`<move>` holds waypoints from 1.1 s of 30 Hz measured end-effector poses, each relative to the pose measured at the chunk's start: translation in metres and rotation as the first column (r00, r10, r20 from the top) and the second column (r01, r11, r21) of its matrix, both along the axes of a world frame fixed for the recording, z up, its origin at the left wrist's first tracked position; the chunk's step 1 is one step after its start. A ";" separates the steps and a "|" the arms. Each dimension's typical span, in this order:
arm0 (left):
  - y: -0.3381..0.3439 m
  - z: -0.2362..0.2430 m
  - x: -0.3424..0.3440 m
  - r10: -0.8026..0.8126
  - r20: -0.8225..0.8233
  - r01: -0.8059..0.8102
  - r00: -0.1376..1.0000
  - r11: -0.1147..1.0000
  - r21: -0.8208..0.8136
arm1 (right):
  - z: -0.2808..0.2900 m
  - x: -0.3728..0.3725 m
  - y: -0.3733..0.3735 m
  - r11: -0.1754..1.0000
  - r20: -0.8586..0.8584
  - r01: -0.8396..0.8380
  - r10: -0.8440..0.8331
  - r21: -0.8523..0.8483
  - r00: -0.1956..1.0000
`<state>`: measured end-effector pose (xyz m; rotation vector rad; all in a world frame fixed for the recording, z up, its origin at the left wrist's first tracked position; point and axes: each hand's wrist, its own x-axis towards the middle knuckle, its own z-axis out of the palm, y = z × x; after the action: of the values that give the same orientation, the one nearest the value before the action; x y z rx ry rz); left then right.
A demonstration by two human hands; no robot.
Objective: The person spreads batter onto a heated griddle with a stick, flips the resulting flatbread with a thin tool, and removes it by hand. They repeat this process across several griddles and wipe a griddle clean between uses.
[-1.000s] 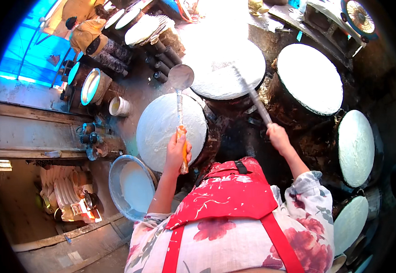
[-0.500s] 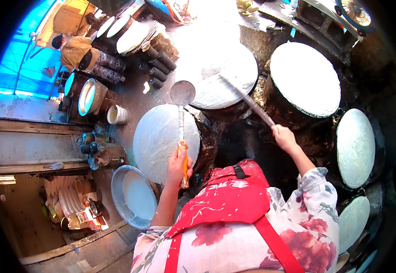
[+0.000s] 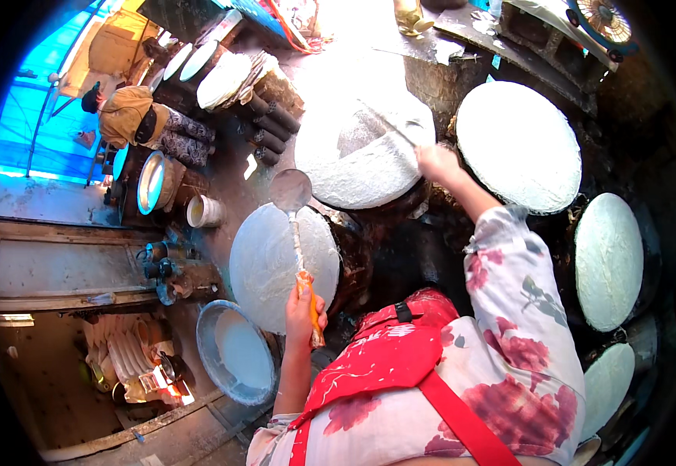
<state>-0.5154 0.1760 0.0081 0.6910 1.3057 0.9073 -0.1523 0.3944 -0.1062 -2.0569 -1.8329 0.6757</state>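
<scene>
the person wears a light blouse (image 3: 509,342) printed with large red and pink flowers and grey leaves, its long sleeve (image 3: 501,241) reaching near the wrist on the right arm. over it lies a bright red apron (image 3: 384,361) with a broad red strap and a small black buckle (image 3: 405,312). the left forearm is bare.

One view only: a head-worn fisheye camera looks steeply down the person's front, close over the red apron (image 3: 384,361) and floral sleeve (image 3: 509,311). It faces a ring of round white-coated pans (image 3: 520,144), with the floor curving off left; straight edges bow near the dark rim
</scene>
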 end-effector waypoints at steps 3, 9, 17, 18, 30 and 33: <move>-0.004 -0.004 -0.011 0.039 0.041 -0.038 0.998 0.999 -0.026 | 0.027 -0.019 -0.073 0.983 -0.135 0.103 -0.082 0.153 0.987; 0.005 0.005 -0.004 0.000 0.097 0.002 0.995 1.000 -0.023 | -0.009 -0.040 -0.119 0.978 0.098 0.201 -0.195 -0.057 0.976; 0.009 0.019 -0.013 -0.040 0.089 0.038 0.995 0.999 0.028 | -0.005 -0.021 -0.131 0.939 0.038 0.343 -0.343 -0.001 0.939; 0.012 0.020 -0.011 -0.052 0.101 0.051 0.994 0.999 0.017 | -0.005 -0.030 -0.133 0.942 0.071 0.333 -0.329 -0.049 0.942; 0.023 0.024 -0.012 -0.091 0.133 0.095 0.987 0.995 -0.020 | 0.005 -0.061 -0.120 0.980 0.089 0.193 -0.189 -0.039 0.978; 0.021 0.026 -0.015 -0.092 0.158 0.096 0.983 0.995 -0.021 | 0.024 -0.058 -0.117 0.986 0.091 0.163 -0.161 -0.017 0.983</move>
<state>-0.5306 0.1973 0.0338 0.6405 1.1350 0.8476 -0.2101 0.2769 -0.0819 -2.2557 -1.6866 0.5736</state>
